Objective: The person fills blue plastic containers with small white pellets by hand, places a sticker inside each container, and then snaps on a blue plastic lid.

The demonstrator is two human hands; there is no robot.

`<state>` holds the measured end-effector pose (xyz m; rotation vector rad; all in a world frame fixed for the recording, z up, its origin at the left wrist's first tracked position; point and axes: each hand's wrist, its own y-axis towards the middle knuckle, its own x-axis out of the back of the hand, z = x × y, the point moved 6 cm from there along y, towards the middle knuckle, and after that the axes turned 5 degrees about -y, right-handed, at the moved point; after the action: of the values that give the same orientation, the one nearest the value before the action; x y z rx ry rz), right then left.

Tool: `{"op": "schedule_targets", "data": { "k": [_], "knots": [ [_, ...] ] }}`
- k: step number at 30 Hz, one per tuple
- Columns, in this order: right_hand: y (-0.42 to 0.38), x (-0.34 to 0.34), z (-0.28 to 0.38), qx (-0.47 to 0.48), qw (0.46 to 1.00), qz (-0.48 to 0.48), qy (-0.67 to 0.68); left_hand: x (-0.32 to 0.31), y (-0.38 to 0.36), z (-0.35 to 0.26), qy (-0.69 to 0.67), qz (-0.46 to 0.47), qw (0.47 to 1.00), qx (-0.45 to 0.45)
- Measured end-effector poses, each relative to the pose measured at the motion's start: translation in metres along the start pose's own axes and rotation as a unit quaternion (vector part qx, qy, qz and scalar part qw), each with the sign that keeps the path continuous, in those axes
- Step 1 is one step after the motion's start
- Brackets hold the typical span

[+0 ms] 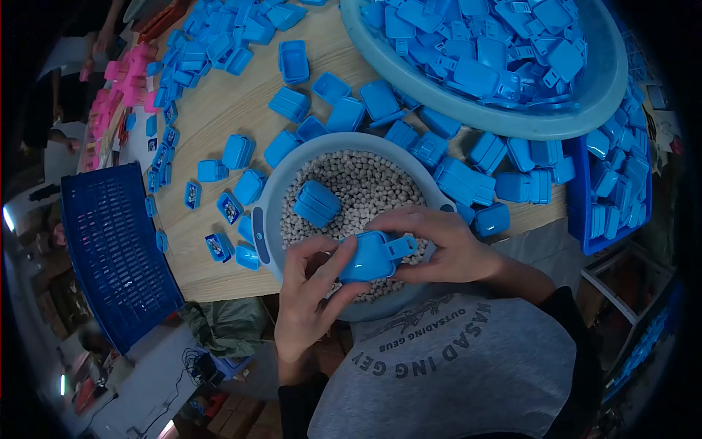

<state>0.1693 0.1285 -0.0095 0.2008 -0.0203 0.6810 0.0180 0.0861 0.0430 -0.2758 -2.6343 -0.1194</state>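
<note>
Head view: both half-curled hands (307,301) (455,247) grip a blue box (368,257).

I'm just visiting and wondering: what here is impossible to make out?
All in the head view:
- Underside of the held blue case: turned away from the camera, with the left hand and right hand around its sides.
- Floor of the round bowl: buried under pale pellets.
- Far rim of the big tub: cut off by the top edge.
- Pattern on the small patterned case: too small to read.

Blue case (369,257) partly hidden, tub (512,126) cut off
</note>
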Motion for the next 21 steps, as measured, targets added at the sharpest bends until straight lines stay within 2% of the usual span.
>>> {"op": "schedule_targets", "data": {
  "k": [9,12,17,20,21],
  "knots": [
    [-0.003,-0.004,0.003,0.001,1.000,-0.007,0.007,0.002,-0.006,0.002,0.026,-0.010,0.999,-0.018],
    [-0.002,-0.005,0.011,0.040,0.998,-0.017,-0.045,0.005,-0.010,0.000,0.017,-0.012,0.999,-0.050],
    [0.001,-0.005,0.017,0.053,0.997,-0.004,-0.050,0.011,-0.016,0.000,0.021,-0.028,0.997,-0.066],
    [0.003,-0.004,0.022,0.059,0.997,-0.008,-0.058,0.007,-0.017,-0.001,0.001,-0.001,0.997,-0.072],
    [0.003,-0.003,0.023,0.061,0.996,-0.008,-0.059,0.008,-0.017,-0.001,-0.003,-0.022,0.997,-0.077]
  ]
}}
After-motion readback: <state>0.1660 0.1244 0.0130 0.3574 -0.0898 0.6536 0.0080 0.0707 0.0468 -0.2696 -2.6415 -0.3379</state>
